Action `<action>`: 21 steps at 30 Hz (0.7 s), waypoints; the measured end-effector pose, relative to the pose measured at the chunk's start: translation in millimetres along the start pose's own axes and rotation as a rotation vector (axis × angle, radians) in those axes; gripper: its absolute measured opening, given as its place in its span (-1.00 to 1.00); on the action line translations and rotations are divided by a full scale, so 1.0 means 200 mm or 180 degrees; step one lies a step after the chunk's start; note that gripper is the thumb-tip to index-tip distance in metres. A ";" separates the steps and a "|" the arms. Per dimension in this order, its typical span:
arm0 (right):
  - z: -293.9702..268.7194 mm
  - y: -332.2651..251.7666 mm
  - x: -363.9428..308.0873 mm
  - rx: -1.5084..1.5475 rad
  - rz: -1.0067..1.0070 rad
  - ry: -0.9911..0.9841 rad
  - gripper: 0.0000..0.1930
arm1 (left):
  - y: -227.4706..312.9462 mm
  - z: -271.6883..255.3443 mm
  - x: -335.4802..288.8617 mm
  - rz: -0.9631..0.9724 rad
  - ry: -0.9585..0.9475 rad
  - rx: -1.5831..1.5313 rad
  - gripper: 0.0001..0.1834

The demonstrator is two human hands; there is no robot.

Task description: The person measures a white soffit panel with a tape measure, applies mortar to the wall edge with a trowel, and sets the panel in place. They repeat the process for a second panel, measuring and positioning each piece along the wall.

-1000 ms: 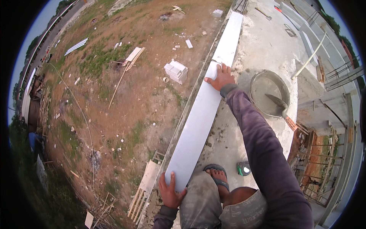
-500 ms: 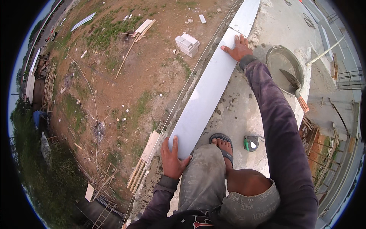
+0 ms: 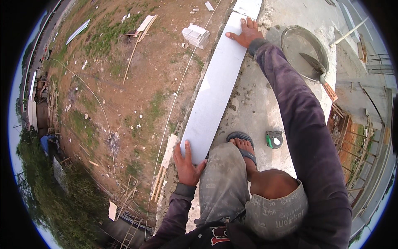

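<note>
A long, smooth white slab [image 3: 216, 79] lies flat along the left edge of a concrete ledge [image 3: 257, 112]. Another white slab [image 3: 247, 6] meets its far end, with a thin joint line between them. My right hand [image 3: 247, 33] rests on top near that joint, fingers and thumb spread. At the near end, my left hand [image 3: 189, 169] touches the corner, its index finger along the left side and its thumb stretched along the end; its fingers are apart. A taut string [image 3: 177, 93] runs left of the slab. Grey mortar lumps [image 3: 234, 101] lie along the slab's right side.
A round mortar pan [image 3: 295, 54] with a trowel [image 3: 314, 62] resting in it stands at the right. Near my sandalled foot [image 3: 244, 151] is a green and black tape measure [image 3: 274, 140]. The ledge drops to dirt ground [image 3: 137, 83] on the left and timber framing [image 3: 354, 145] on the right.
The whole view has shifted slightly, and the string appears farther left of the slab. Both hands keep about the same places on the slab.
</note>
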State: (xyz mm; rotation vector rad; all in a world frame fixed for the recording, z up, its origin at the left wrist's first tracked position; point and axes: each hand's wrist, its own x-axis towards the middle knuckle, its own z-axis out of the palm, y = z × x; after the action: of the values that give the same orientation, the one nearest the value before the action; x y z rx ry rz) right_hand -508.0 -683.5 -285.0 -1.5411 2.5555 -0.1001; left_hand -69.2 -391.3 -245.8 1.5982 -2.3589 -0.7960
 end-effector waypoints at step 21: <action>-0.06 -0.04 -0.05 -0.0238 0.0078 -0.0067 0.07 | -0.03 0.00 0.01 0.0074 -0.0096 0.0038 0.19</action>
State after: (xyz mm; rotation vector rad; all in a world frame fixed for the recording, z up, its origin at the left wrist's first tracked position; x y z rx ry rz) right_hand -497.7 -678.9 -270.0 -1.5273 2.5886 0.0147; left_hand -64.6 -396.1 -249.5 1.5712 -2.4029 -0.8086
